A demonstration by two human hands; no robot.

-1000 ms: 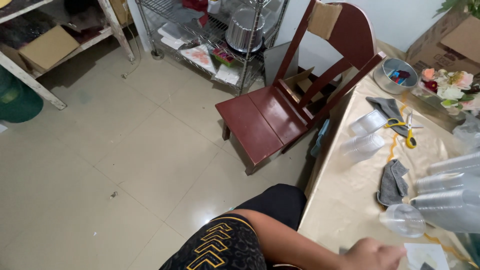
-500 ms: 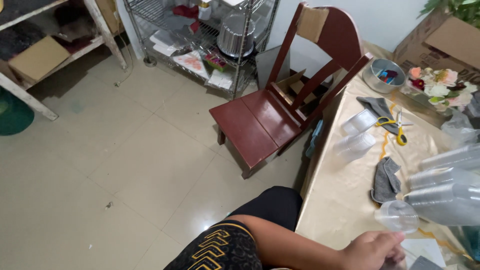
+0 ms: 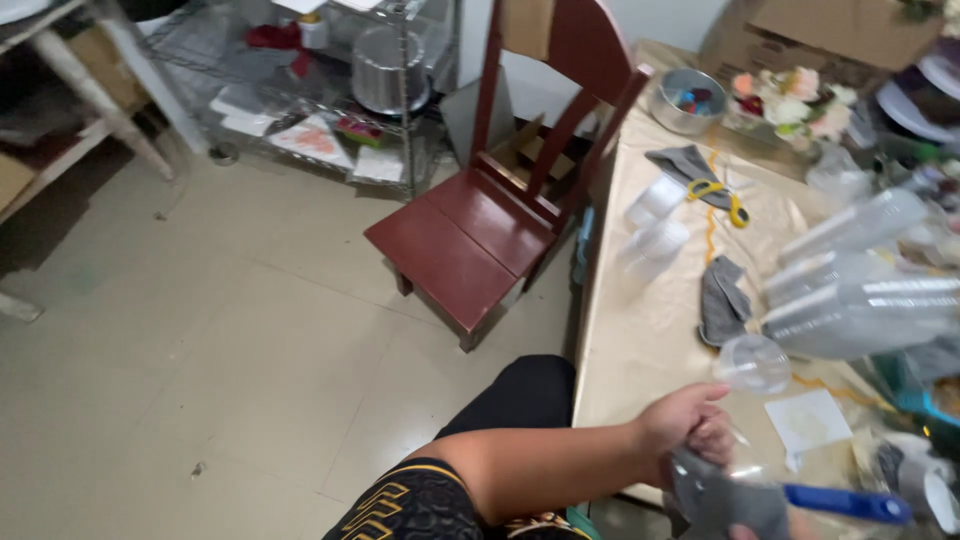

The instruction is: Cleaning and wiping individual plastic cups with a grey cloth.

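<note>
My left hand (image 3: 692,424) reaches over the near edge of the beige-covered table (image 3: 640,340). Its fingers are curled on a grey cloth (image 3: 722,497) with a bit of clear plastic beside it. A blue handle (image 3: 848,503) sticks out to the right of the cloth. Only a sliver of my right hand (image 3: 745,533) shows at the bottom edge, under the cloth. A single clear plastic cup (image 3: 752,362) lies just beyond my left hand. Stacks of clear cups (image 3: 865,300) lie on their sides to its right.
A red wooden chair (image 3: 480,225) stands against the table's left side. On the table are another grey cloth (image 3: 722,300), yellow scissors (image 3: 725,195), small clear containers (image 3: 655,218), a metal bowl (image 3: 685,100), flowers (image 3: 790,100) and a white paper (image 3: 810,420). A wire shelf with a pot (image 3: 385,70) stands behind.
The view has swung toward the table. My left hand has risen from the bottom edge, and the grey cloth and blue handle have come into view by it.
</note>
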